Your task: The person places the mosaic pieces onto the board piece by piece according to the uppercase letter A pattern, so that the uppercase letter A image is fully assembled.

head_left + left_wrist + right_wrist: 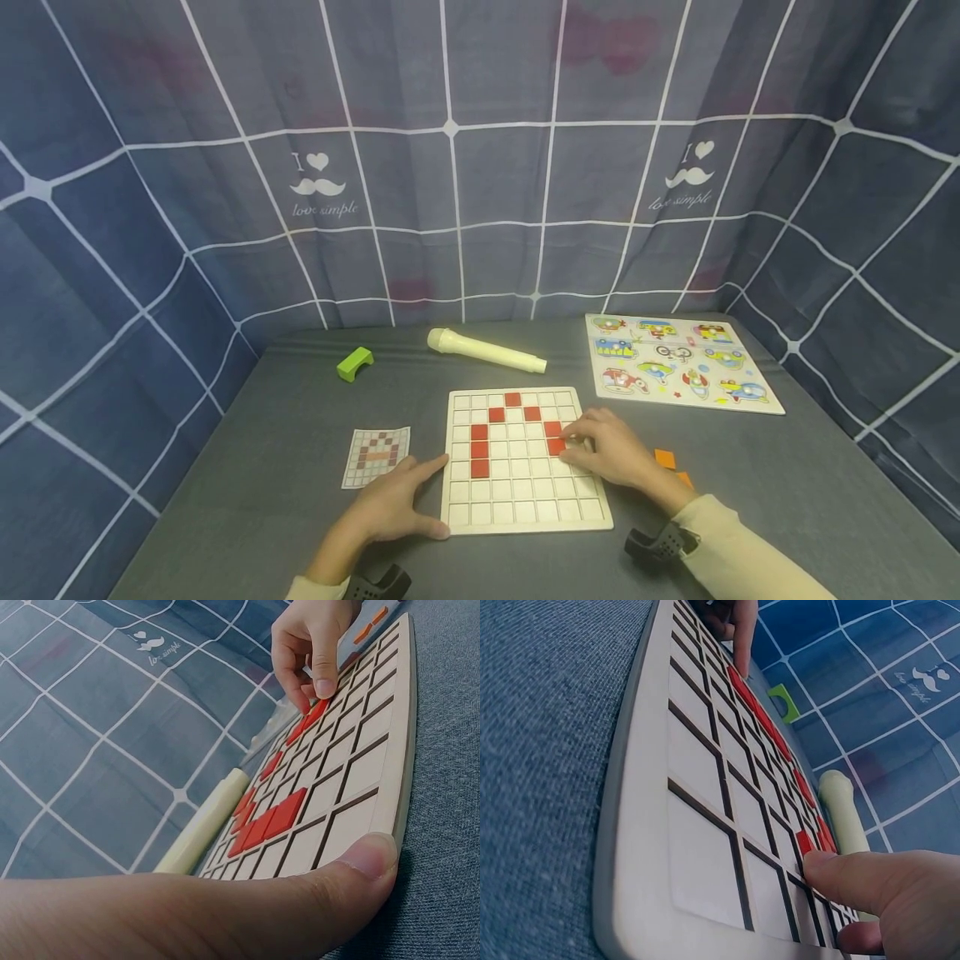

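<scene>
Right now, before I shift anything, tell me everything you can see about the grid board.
The grid board is cream, roughly square, with rounded corners and a plain border; it looks like wood. Dark grooves part its cells. Eight red tiles on it form an arch, open towards the person; its other visible cells are bare. It lies flat on the grey table. The left hand touches its left edge; the right hand is at the tiles on its right side.
</scene>
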A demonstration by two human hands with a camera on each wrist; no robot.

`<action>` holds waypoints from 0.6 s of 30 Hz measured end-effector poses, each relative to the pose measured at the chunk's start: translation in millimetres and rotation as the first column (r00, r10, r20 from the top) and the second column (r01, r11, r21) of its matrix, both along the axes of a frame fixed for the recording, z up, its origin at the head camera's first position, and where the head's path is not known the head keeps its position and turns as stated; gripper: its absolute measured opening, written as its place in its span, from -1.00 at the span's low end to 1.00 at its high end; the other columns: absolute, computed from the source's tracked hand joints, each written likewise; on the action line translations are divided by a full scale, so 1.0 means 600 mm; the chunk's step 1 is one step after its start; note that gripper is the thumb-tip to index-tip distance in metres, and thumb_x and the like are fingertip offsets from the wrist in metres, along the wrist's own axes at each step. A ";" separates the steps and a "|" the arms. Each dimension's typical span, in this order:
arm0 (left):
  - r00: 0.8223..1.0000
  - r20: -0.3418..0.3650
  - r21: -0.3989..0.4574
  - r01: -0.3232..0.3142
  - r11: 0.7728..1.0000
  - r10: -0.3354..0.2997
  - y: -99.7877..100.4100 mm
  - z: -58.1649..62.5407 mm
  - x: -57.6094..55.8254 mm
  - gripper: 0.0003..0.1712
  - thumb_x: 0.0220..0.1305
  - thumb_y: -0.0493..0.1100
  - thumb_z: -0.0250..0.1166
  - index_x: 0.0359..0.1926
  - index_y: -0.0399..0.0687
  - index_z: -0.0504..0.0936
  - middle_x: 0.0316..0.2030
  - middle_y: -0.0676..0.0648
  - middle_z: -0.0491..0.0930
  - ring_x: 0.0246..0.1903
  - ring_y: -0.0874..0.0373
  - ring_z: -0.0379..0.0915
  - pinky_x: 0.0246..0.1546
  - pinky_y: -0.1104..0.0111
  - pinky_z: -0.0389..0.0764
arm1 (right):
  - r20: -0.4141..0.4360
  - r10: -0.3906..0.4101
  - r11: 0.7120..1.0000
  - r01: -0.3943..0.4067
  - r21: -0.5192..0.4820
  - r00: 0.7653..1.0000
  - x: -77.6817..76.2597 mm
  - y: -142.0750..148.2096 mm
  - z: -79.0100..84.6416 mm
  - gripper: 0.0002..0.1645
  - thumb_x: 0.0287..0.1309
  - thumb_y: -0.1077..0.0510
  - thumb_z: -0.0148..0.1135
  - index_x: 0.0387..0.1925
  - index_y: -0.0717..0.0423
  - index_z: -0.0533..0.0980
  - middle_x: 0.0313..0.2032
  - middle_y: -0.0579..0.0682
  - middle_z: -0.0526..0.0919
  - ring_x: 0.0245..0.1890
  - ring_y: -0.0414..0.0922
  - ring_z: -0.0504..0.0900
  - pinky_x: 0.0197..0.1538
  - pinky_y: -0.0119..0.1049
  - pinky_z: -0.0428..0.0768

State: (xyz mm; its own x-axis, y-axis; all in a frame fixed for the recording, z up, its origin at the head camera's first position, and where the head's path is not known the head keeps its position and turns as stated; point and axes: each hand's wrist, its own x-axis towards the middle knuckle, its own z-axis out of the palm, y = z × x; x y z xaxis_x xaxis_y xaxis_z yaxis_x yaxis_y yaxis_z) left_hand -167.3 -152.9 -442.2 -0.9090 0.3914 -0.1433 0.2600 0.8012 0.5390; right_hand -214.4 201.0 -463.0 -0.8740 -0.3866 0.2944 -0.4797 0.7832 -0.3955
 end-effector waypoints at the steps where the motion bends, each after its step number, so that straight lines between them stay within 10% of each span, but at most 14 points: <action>1: 1.000 -0.001 0.001 0.001 1.000 -0.001 0.000 0.000 0.000 0.17 -0.34 0.25 0.62 0.39 0.06 0.40 -0.28 -0.02 0.42 -0.38 0.13 0.27 -0.39 0.29 0.33 | -0.003 -0.002 1.000 0.002 0.001 1.000 0.000 0.000 -0.001 -0.75 0.01 -0.03 0.46 -0.23 -0.11 0.71 -0.35 -0.23 0.56 -0.27 -0.28 0.41 -0.21 -0.33 0.40; 18: 1.000 -0.019 0.003 0.005 1.000 -0.005 0.000 0.003 0.002 0.16 -0.34 0.25 0.62 0.38 0.05 0.41 -0.25 -0.03 0.43 -0.38 0.14 0.26 -0.38 0.30 0.34 | -0.035 0.023 0.999 -0.024 -0.031 0.999 0.000 0.006 -0.003 -0.78 -0.01 -0.03 0.47 -0.27 -0.14 0.71 -0.40 -0.26 0.52 -0.32 -0.31 0.37 -0.28 -0.39 0.36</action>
